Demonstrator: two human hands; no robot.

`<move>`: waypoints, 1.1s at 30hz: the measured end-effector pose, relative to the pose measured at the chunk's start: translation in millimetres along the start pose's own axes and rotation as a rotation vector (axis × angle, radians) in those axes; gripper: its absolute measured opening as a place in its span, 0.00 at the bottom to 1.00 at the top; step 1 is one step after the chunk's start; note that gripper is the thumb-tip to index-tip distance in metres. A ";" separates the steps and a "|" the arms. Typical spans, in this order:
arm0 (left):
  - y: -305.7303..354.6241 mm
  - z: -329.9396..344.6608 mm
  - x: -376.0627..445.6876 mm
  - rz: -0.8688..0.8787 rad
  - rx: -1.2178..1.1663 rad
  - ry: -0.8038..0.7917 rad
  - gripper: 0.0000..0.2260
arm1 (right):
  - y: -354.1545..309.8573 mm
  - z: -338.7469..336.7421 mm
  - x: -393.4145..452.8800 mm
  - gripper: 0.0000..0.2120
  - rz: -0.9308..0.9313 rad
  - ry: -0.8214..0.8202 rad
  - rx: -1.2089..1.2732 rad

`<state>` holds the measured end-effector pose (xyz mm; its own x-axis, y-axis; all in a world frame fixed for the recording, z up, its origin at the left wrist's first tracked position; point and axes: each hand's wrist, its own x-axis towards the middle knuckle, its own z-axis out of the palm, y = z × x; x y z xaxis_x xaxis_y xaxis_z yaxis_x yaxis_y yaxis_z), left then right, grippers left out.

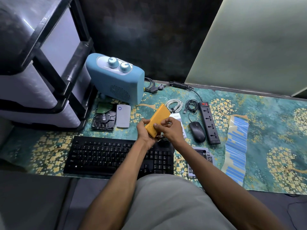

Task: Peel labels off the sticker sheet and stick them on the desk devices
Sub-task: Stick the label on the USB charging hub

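My left hand (pixel 144 132) grips the lower end of a yellow-orange power bank (pixel 157 119), holding it tilted above the mat. My right hand (pixel 171 129) rests its thumb and fingertips against the power bank's right edge; whether a label is under them I cannot tell. The sticker sheet (pixel 235 150), a long wavy strip with blue labels, lies on the mat at the right, apart from both hands.
On the patterned mat (pixel 274 130) lie a black keyboard (pixel 106 156), black mouse (pixel 197 131), black power strip (pixel 209 123), bare hard drive (pixel 104 119), small white device (pixel 123 117), coiled cables (pixel 174 105) and a blue heater (pixel 116 78). A drawer unit (pixel 41 72) stands at left.
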<state>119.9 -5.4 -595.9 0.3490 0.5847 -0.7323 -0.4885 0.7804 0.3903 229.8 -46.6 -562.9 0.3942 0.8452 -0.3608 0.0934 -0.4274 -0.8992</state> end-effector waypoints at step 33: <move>9.1 20.9 25.6 0.517 1.893 0.657 0.33 | 20.6 -38.2 -8.2 0.04 0.257 0.099 0.200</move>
<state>141.1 21.3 -599.4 -0.0049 0.9629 -0.2698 0.9702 0.0700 0.2320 263.4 -74.7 -569.1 0.4691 0.6789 -0.5648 -0.1974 -0.5428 -0.8164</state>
